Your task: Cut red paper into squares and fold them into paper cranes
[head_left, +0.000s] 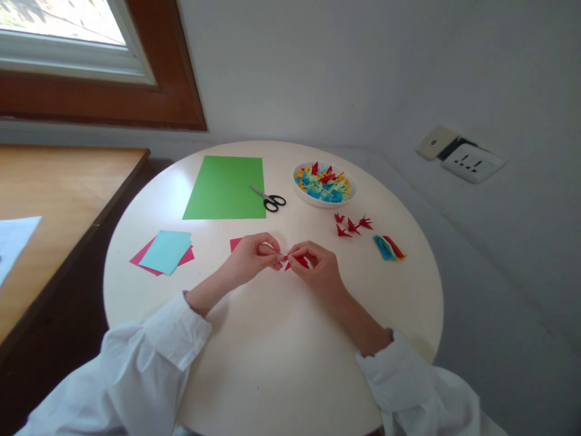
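Observation:
My left hand (pixel 254 254) and my right hand (pixel 315 263) meet at the middle of the round white table (pixel 272 351). Both pinch a small folded piece of red paper (pixel 297 261) held between their fingertips just above the tabletop. A small red paper square (pixel 235 243) lies partly hidden behind my left hand. Three folded red paper cranes (pixel 351 224) sit to the right, beyond my right hand.
A white bowl (pixel 324 200) of several coloured paper cranes stands at the back. Black scissors (pixel 270 198) lie beside a green sheet (pixel 226 186). A light blue sheet (pixel 166 250) covers pink paper at left. A fan of coloured strips (pixel 389 247) lies right. A wooden desk (pixel 49 200) adjoins left.

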`<state>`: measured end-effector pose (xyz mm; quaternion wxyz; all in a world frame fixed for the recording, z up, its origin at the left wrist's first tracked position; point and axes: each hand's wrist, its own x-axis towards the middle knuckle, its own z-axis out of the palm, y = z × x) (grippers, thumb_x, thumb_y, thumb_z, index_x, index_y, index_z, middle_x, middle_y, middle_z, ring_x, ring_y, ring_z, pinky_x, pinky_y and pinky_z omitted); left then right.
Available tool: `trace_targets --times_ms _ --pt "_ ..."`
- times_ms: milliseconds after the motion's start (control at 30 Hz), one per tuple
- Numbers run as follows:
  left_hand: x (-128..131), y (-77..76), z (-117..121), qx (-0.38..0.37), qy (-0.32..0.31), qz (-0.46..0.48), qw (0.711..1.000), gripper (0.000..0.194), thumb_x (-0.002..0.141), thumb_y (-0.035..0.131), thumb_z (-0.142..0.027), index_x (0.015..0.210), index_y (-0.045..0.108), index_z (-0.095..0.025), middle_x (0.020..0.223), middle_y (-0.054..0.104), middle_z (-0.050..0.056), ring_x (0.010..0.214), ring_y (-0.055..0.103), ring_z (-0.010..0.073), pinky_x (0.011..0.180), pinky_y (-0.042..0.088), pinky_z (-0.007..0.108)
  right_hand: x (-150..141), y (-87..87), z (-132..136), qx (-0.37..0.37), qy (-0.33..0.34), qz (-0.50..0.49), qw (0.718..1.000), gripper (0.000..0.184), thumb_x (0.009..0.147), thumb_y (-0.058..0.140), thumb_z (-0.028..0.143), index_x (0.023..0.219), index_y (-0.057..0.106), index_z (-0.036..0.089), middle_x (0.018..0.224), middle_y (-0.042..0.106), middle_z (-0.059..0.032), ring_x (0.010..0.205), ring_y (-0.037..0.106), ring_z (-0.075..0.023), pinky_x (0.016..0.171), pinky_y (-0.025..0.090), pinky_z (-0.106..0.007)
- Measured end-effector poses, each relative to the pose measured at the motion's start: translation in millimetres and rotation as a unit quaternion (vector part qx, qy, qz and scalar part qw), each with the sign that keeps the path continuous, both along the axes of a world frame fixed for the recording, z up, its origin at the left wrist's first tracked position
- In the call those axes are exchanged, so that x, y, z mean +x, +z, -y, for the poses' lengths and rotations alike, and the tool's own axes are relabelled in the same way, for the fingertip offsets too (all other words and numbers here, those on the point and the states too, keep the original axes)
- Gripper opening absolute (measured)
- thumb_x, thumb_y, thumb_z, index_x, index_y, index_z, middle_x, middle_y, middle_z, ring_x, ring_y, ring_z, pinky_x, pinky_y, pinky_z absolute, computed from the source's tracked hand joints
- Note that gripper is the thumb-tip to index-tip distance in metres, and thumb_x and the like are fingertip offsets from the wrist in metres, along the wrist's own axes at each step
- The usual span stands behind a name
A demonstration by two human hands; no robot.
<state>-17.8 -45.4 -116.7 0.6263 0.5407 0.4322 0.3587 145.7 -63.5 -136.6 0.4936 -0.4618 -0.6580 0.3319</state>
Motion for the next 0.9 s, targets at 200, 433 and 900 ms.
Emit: trace_targets --times_ms 200,433,900 --pt "-0.3 -0.4 0.9 0.014 -0.005 -0.003 1.000 0.026 0.061 0.074 -0.030 0.067 0.053 -0.015 0.057 0.067 0.002 0.060 0.065 0.0156 0.062 0.051 0.029 0.3 1.3 0.5 -0.001 -0.001 0.002 1.000 0.007 0.066 0.059 0.014 0.061 0.057 0.019 0.072 0.064 -0.0029 0.067 0.060 -0.0156 0.060 0.047 -0.028" --pt "0.1 -0.9 1.1 0.013 -0.001 0.006 1.000 0.027 0.060 0.075 -0.030 0.066 0.053 -0.016 0.058 0.067 0.001 0.062 0.066 0.0166 0.064 0.052 0.030 0.0 1.6 0.4 0.010 -0.002 0.009 1.000 0.008 0.065 0.058 0.013 0.061 0.057 0.020 0.072 0.064 -0.0026 0.068 0.060 -0.0155 0.060 0.047 -0.028" --pt "3.7 -1.3 3.3 0.021 0.017 0.002 1.000 0.022 0.062 0.072 -0.024 0.070 0.054 -0.015 0.059 0.065 0.000 0.060 0.063 0.0130 0.059 0.048 0.025 -1.8 2.9 1.9 0.031 0.000 0.003 1.000 0.010 0.067 0.059 0.011 0.063 0.058 0.020 0.074 0.064 -0.0026 0.071 0.060 -0.0157 0.064 0.047 -0.028"
